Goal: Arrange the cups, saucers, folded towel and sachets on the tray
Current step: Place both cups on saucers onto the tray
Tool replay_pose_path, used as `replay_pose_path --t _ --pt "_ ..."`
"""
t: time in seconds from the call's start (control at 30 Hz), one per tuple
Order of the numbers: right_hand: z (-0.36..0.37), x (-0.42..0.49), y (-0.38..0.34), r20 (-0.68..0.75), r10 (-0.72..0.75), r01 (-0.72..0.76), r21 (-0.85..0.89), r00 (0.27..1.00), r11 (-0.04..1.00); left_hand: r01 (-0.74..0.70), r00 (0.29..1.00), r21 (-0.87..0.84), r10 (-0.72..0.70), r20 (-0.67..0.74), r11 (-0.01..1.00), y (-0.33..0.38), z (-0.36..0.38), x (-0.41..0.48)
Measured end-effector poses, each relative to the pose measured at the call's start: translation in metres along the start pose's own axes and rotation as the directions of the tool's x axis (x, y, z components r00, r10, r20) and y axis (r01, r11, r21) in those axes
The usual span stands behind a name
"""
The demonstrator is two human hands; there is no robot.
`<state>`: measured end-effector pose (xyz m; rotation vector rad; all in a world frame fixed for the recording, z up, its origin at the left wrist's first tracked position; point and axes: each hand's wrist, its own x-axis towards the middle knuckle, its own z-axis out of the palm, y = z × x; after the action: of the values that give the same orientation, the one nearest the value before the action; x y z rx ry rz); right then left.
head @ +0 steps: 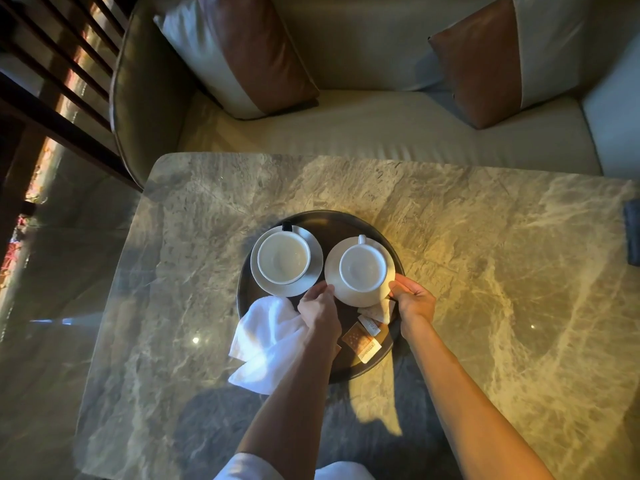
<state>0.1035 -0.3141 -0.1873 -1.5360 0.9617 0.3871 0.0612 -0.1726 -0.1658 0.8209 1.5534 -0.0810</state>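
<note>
A dark round tray [346, 221] lies on the marble table. At its far left stands a white cup [283, 258] on a saucer [313, 277]. To the right, a second white cup [362, 268] sits on its saucer [334, 268]. My left hand [318, 304] grips that saucer's near-left edge and my right hand [412, 299] grips its near-right edge. A white towel [266, 344] hangs loosely over the tray's near-left rim. Several sachets [363, 339] lie on the near part of the tray, some partly under the saucer.
The marble table [502, 271] stretches wide on both sides of the tray. A sofa with two brown-and-white cushions [242, 53] runs along its far edge. A dark object [632, 232] rests at the table's right edge. Wooden slats stand at far left.
</note>
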Motion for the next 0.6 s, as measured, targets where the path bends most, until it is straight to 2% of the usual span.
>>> replay_pose_path --t 0.27,0.43,0.53,0.6 --pt "0.001 0.003 0.0 -0.01 0.02 -0.02 0.024 1.0 1.0 0.008 1.0 0.051 -0.008 0.003 0.999 0.003 0.001 0.004" --pt "-0.008 0.005 -0.019 0.084 0.124 -0.119 -0.063 0.989 0.991 -0.019 0.996 0.139 0.007 0.089 0.99 0.012 -0.008 -0.003" --pt "-0.018 0.001 -0.021 0.176 0.071 -0.051 -0.115 0.982 0.992 -0.084 0.989 0.19 0.058 0.136 0.978 0.01 -0.014 -0.007" --pt "-0.024 -0.006 -0.015 0.138 -0.073 0.097 -0.176 0.988 0.98 -0.189 0.97 0.229 0.145 0.193 0.955 0.008 -0.02 -0.013"
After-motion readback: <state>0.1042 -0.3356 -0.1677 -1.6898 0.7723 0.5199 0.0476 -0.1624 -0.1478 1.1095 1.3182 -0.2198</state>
